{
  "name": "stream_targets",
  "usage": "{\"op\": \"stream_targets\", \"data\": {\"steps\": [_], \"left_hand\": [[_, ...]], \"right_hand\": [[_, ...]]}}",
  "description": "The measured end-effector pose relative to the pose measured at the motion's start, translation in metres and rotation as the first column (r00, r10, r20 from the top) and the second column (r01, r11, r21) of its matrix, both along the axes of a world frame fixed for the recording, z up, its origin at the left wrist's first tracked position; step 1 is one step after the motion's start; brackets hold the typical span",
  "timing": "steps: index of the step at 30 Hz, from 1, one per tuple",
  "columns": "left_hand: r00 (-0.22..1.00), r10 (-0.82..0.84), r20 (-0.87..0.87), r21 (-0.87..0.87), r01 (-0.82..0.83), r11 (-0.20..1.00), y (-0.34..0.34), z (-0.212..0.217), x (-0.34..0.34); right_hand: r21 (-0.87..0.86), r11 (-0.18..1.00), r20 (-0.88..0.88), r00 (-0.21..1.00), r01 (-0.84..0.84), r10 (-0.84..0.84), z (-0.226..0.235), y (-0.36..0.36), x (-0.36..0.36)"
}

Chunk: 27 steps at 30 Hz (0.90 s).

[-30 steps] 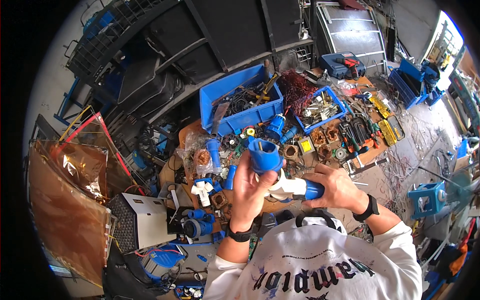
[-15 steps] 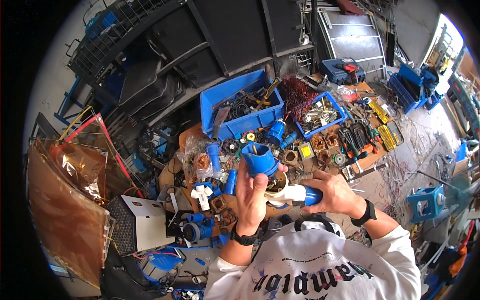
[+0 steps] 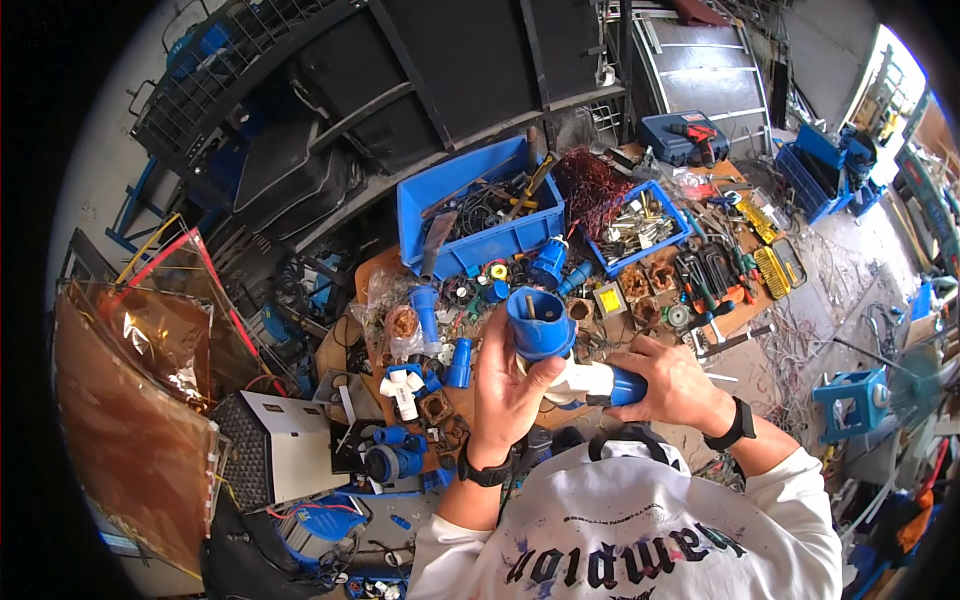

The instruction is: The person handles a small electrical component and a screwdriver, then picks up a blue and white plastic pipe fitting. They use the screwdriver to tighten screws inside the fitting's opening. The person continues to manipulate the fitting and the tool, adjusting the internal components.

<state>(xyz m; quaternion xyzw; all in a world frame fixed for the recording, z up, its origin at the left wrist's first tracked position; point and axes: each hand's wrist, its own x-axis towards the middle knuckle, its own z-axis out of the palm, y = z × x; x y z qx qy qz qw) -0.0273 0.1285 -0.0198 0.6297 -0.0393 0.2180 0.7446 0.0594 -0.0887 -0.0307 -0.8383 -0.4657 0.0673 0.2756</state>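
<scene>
My left hand (image 3: 502,398) is closed round a blue cup-shaped shell (image 3: 541,325), its open end turned up and a thin rod-like part showing inside. The shell sits against a white fitting (image 3: 580,381), in line with it; the two look like an industrial plug. My right hand (image 3: 668,382) grips the blue end (image 3: 627,387) of the white fitting, fingers wrapped over it. Whether the shell is fastened to the fitting is hidden by my left thumb. A white branched fitting (image 3: 404,392) and a blue sleeve (image 3: 459,363) lie to the left of my left hand.
On the cluttered workbench stands a blue bin (image 3: 486,232) of cables and tools. Right of it are a blue tray (image 3: 640,228) of metal parts, clamps (image 3: 712,275) and a red drill (image 3: 697,140) on its case. A blue stool (image 3: 851,403) stands at the right.
The blue shell in my left hand has come down and right onto the white fitting, covering its open end. My right hand has kept its grip in about the same place.
</scene>
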Motion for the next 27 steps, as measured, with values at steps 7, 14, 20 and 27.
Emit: {"op": "stream_targets", "data": {"steps": [7,14,20,27], "left_hand": [[0.988,-0.137,-0.066,0.01,0.138,0.99,0.011,0.001,-0.001],[0.986,-0.164,-0.031,-0.033,0.163,0.986,0.001,-0.002,-0.002],[0.984,-0.161,-0.076,-0.041,0.159,0.986,-0.003,0.001,-0.011],[0.972,-0.19,-0.136,0.206,0.215,0.955,0.002,0.011,-0.015]], "right_hand": [[-0.007,0.999,-0.051,0.997,-0.051,0.05,-0.003,-0.002,0.001],[0.027,0.998,-0.077,0.995,-0.059,0.061,-0.008,-0.003,0.004],[0.068,0.997,-0.068,0.997,-0.044,0.049,-0.007,-0.005,0.002],[0.112,0.992,0.014,0.998,-0.058,0.057,-0.017,-0.01,0.002]]}}
